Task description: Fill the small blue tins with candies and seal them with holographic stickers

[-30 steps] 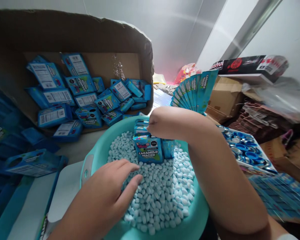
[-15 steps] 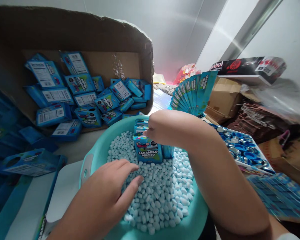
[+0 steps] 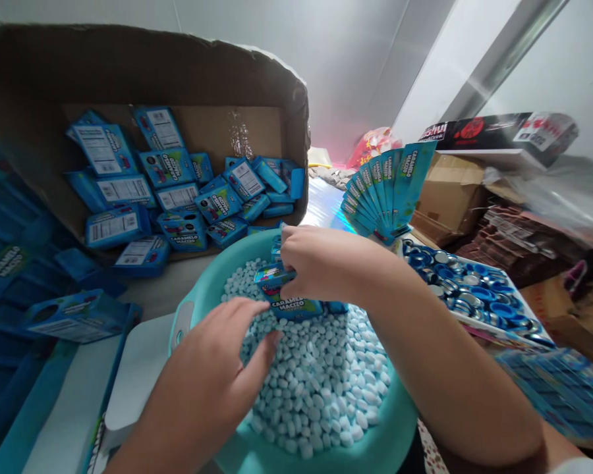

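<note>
A turquoise tub [image 3: 400, 421] full of pale blue candies [image 3: 321, 388] sits in front of me. Blue candy boxes stand in the candies near its far side; the front candy box [image 3: 296, 309] reads "CARAMELO MACIZO". My right hand [image 3: 309, 260] reaches over them, its fingers closed on another small candy box [image 3: 271, 275], tilted and to the left of the front one's top. Part of that box is hidden by the fingers. My left hand [image 3: 222, 355] hovers above the candies at the tub's left, thumb and fingers apart, holding nothing.
A large cardboard box [image 3: 188, 59] behind the tub holds several filled-looking blue boxes. Fanned flat blue cartons [image 3: 385, 191] stand at the back right. Beside them lies a tray of blue and silver lids [image 3: 474, 289]. A white scale-like block [image 3: 138, 375] is left of the tub.
My right hand has shifted slightly left and now draws a candy box up and forward from the row. My left hand keeps its open shape. The whole view has shifted slightly.
</note>
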{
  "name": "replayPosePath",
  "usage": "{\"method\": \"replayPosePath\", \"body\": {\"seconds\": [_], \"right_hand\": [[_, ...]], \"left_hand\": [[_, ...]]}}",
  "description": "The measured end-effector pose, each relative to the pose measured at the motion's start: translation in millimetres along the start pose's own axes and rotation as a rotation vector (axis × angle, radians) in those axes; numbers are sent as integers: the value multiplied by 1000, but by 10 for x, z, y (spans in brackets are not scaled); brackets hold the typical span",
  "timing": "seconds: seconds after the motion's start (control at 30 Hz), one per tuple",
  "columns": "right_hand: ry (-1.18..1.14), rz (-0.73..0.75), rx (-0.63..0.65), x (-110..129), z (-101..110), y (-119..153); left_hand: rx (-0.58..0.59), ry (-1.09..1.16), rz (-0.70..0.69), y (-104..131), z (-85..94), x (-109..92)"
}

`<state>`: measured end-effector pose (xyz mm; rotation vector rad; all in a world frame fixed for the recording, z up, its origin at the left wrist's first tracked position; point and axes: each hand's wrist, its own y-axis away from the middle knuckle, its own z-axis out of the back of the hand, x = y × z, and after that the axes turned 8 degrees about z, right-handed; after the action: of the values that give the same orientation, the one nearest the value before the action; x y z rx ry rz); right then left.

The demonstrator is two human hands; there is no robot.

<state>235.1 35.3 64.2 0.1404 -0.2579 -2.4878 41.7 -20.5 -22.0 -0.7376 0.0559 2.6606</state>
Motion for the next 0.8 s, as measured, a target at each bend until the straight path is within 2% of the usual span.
{"method": "replayPosePath", "body": {"seconds": [0.1,0.23,0.33,0.43,0.57,0.7,0.8], "right_hand": [[22,77,-97,38,-50,-42],[-24,115,-170,54,-63,-41],[-119,110,-217,32,-18,3],[-231,147,-321,12,32,29],[-361,284,-464,57,62,-10],[-478,369,-487,166,54,-45],[-577,262,-433,211,31,-38]], "left_hand": [[-144,49,63,11,-8,8],[-266,104,113,28,-21,10],[-288,170,155,36,-40,32],[-281,276,196,24,-78,73],[-355,580,185,-37,-128,122],[-407,811,277,-100,-53,111],[-436,871,372,-120,54,68]]}}
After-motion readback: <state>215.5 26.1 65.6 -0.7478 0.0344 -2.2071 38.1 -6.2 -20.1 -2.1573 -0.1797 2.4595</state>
